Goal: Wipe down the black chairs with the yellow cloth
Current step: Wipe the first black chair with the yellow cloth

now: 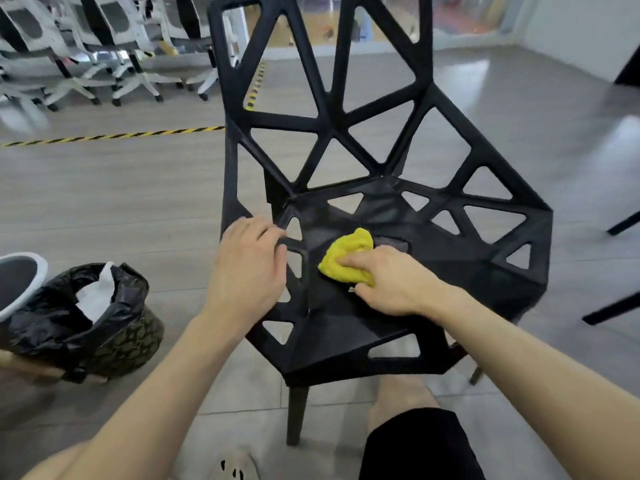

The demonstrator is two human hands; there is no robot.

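A black plastic chair (408, 317) with triangular cut-outs fills the middle of the head view, its back rising to the top edge. On the seat lies a bunched yellow cloth (343, 258). My right hand (391, 282) grips the cloth from the right and presses it onto the seat. My left hand (249, 268) rests on the seat's left rim, fingers curled over the edge bar.
A bin lined with a black bag (79, 320) stands on the floor at the left. White office chairs (104, 46) crowd the far left behind yellow-black floor tape (114, 136). Other dark furniture legs (616, 306) show at the right edge.
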